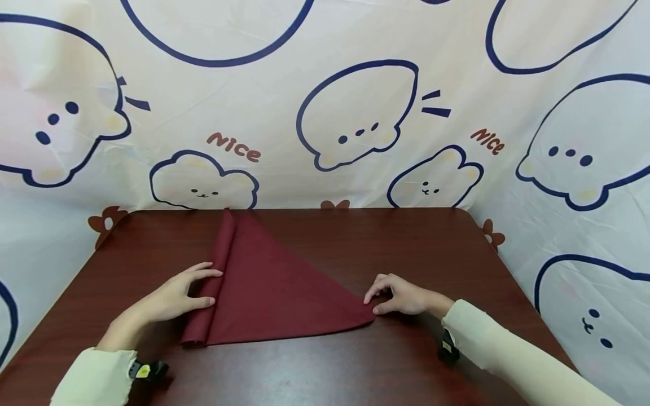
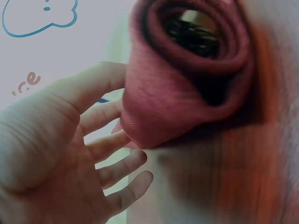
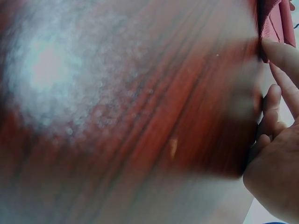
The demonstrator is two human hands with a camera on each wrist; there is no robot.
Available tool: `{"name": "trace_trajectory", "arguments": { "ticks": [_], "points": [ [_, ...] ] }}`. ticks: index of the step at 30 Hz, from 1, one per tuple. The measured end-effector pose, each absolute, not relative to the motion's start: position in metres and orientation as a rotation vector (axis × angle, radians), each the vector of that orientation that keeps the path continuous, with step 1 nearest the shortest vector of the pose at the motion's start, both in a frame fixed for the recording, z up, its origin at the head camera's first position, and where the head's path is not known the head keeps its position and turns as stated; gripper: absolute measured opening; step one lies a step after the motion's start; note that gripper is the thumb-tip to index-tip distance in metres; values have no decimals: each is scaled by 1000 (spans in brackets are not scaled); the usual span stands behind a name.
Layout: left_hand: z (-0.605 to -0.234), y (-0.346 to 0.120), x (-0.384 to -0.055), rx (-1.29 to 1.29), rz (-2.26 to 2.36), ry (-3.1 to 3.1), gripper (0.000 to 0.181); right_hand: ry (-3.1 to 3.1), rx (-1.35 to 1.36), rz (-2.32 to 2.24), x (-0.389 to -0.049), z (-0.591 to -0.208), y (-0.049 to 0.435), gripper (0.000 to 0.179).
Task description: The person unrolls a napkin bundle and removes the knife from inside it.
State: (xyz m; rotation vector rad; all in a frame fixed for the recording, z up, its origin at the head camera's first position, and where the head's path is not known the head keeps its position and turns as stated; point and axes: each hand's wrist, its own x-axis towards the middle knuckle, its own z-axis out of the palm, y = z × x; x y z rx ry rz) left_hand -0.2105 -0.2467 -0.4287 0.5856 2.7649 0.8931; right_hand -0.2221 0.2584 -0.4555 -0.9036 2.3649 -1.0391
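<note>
A dark red cloth (image 1: 284, 287) lies on the table, its left side rolled into a tube and the rest a flat triangle tapering to the right. My left hand (image 1: 170, 296) rests against the roll (image 1: 207, 304), thumb and fingertips touching its left side. In the left wrist view, the fingers of that hand (image 2: 60, 135) are mostly straight beside the roll (image 2: 159, 93), whose hollow end shows layered turns. My right hand (image 1: 401, 296) pinches the cloth's right corner between thumb and index finger. The right wrist view catches only an edge of the cloth (image 3: 275, 23) by the thumb (image 3: 282, 53).
The dark brown wooden table (image 1: 315, 372) has a glossy reflection near its front. A pale curtain (image 1: 284, 113) with blue cartoon outlines hangs behind the table and along its sides. Each wrist wears a black strapped device (image 1: 147, 370).
</note>
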Motion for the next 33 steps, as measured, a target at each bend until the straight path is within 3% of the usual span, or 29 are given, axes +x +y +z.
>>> {"name": "trace_trajectory", "arguments": {
  "ticks": [14,33],
  "points": [
    [-428,-290,-207,538,825,2812,54,2374,-886,-1054,-222,-450,254,21],
    [-435,-289,-205,510,833,2792,55,2369,-873,-1049,-220,-453,256,20]
  ]
}}
